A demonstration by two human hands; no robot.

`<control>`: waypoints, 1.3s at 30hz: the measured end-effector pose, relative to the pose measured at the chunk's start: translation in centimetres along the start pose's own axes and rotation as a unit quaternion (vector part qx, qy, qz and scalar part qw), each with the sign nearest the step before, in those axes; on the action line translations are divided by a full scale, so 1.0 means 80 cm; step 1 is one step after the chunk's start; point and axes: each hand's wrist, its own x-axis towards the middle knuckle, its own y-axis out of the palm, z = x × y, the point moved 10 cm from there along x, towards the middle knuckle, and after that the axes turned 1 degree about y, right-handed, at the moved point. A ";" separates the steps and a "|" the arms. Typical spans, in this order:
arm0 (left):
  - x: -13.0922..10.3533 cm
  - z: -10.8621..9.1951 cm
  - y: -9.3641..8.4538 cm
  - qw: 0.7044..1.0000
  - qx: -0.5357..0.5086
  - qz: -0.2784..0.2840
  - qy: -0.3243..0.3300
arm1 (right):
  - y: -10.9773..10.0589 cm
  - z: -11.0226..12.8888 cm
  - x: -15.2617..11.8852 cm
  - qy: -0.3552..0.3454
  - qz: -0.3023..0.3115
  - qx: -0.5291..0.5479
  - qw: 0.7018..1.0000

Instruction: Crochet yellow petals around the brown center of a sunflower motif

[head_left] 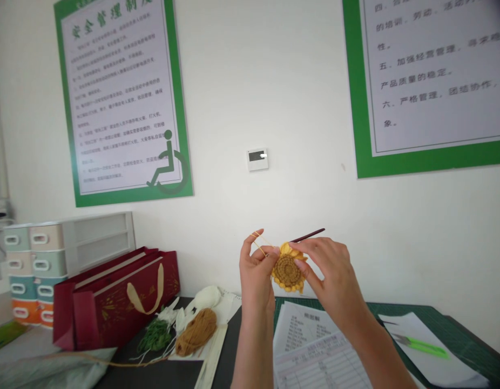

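Note:
Between my two hands, raised above the table, is a crocheted sunflower (288, 270) with a brown round centre and yellow petals. My left hand (256, 270) pinches its left edge, and a strand of yellow yarn (258, 246) loops over the raised index finger. My right hand (329, 265) has its thumb on the flower's right side and its fingers at the top edge. A dark crochet hook (309, 235) sticks out up and to the right from behind the right fingers; its tip is hidden.
Brown yarn (196, 331), green yarn (155, 335) and white yarn (207, 297) lie left of my arms. Behind them stand dark red gift bags (124, 302) and stacked drawers (47, 265). Printed sheets (318, 356) and a green-handled cutter or scissors (426, 347) lie on a green cutting mat (420, 313).

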 end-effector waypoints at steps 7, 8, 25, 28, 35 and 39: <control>0.002 -0.002 -0.004 1.000 -0.013 0.005 -0.014 | -0.013 -0.010 0.001 0.044 -0.025 0.052 0.997; 0.003 -0.003 -0.007 1.000 -0.014 0.001 -0.015 | -0.017 -0.015 0.001 0.059 -0.035 0.059 0.996; 0.017 -0.010 -0.043 0.994 -0.008 -0.110 -0.018 | -0.012 -0.074 -0.025 0.213 0.250 0.196 0.924; 0.021 -0.013 -0.048 0.992 -0.014 -0.123 -0.009 | -0.034 -0.085 -0.025 0.221 0.246 0.191 0.924; 0.027 -0.009 -0.053 0.991 -0.027 -0.130 0.014 | -0.056 -0.100 -0.029 0.241 0.238 0.178 0.924; 0.029 -0.010 -0.055 0.990 -0.026 -0.135 0.018 | -0.063 -0.105 -0.031 0.246 0.239 0.171 0.924</control>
